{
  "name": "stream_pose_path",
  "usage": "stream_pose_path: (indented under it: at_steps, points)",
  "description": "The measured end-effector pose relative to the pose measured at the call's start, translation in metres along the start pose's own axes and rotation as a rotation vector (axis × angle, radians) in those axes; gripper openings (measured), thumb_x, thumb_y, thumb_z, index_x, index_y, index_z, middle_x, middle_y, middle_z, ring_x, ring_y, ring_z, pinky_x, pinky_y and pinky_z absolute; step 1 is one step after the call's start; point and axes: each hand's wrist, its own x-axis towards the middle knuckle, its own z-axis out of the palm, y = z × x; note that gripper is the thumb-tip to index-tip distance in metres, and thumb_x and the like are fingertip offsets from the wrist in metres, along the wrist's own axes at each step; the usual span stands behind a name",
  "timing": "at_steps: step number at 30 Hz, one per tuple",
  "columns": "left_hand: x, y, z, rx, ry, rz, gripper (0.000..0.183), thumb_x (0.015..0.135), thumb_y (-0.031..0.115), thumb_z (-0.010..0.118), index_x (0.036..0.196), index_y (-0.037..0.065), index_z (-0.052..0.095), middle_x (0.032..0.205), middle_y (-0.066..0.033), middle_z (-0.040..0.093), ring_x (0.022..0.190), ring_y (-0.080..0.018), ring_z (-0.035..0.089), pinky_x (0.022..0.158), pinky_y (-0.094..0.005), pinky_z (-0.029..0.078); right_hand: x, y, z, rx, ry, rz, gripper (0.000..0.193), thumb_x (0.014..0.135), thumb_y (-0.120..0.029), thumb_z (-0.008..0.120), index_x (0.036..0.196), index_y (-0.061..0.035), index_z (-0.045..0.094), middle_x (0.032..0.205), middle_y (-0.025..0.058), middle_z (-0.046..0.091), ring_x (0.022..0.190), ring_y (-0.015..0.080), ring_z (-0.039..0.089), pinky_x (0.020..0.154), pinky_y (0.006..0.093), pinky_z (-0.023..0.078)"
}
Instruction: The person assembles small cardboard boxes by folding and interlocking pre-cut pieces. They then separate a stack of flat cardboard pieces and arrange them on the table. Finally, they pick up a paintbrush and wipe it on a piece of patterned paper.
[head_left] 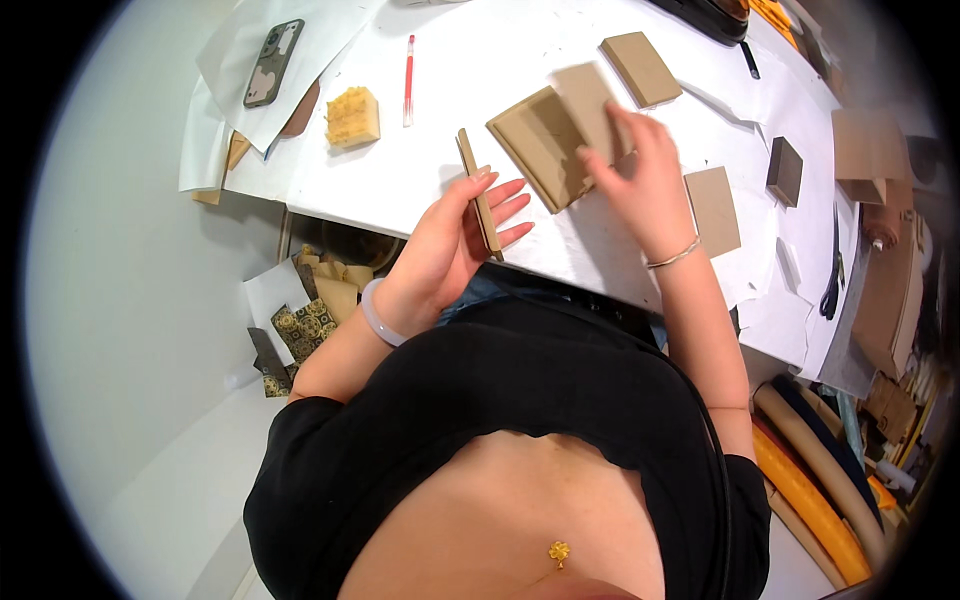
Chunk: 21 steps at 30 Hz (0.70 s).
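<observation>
In my left hand (462,226) is a thin tan cardboard piece (468,158), seen nearly edge-on, pinched between the thumb and the stretched fingers. My right hand (640,165) grips a flat tan cardboard panel (583,85), slightly blurred, thumb on one side and fingers on the other. Partly behind that panel, a shallow tan cardboard box (527,135) with a raised rim lies on the white table, its right part hidden by the panel and hand. Beside my right wrist lies another flat tan panel (715,212). Farther back sits a closed tan block-shaped box (641,69).
A yellow sponge (352,118), a red pen (409,82) and a phone (274,63) on paper lie to the left. To the right are a dark block (785,171) and black scissors (833,270). Rolls of material (810,490) stand below the table's right side.
</observation>
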Motion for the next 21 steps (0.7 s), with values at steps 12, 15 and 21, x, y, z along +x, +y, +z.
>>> stream_pose_path:
  at_steps: [12, 15, 21]
  points:
    - [0.001, 0.0, -0.002, -0.023, 0.021, -0.005, 0.07, 0.109, 0.039, 0.048, 0.154, -0.011, 0.028, 0.153, -0.0334, 0.047, 0.143, -0.0394, 0.051, 0.118, -0.0513, 0.047, -0.033, -0.035, 0.02, -0.165, -0.02, -0.077, 0.061, 0.084, -0.031, 0.085, 0.138, -0.0098, 0.063, 0.135, 0.0238, 0.056, 0.122, 0.0411, 0.056, 0.105, 0.05, 0.045]
    - [-0.002, 0.001, -0.005, -0.02, 0.023, -0.016, 0.069, 0.11, 0.039, 0.048, 0.154, -0.011, 0.028, 0.153, -0.0338, 0.047, 0.143, -0.0397, 0.051, 0.118, -0.0519, 0.047, -0.027, -0.035, 0.011, 0.256, -0.001, 0.097, 0.049, 0.097, -0.026, 0.074, 0.141, -0.007, 0.061, 0.138, 0.0221, 0.058, 0.123, 0.032, 0.059, 0.104, 0.0433, 0.048]
    - [-0.001, 0.002, -0.012, -0.104, -0.018, -0.026, 0.072, 0.108, 0.036, 0.055, 0.155, -0.01, 0.027, 0.155, -0.0324, 0.045, 0.145, -0.0388, 0.049, 0.119, -0.0515, 0.046, -0.015, -0.019, -0.028, 2.012, -0.238, 0.61, 0.067, 0.113, -0.054, 0.025, 0.157, -0.0063, 0.043, 0.155, 0.0234, 0.052, 0.125, 0.0255, 0.06, 0.099, 0.0369, 0.049]
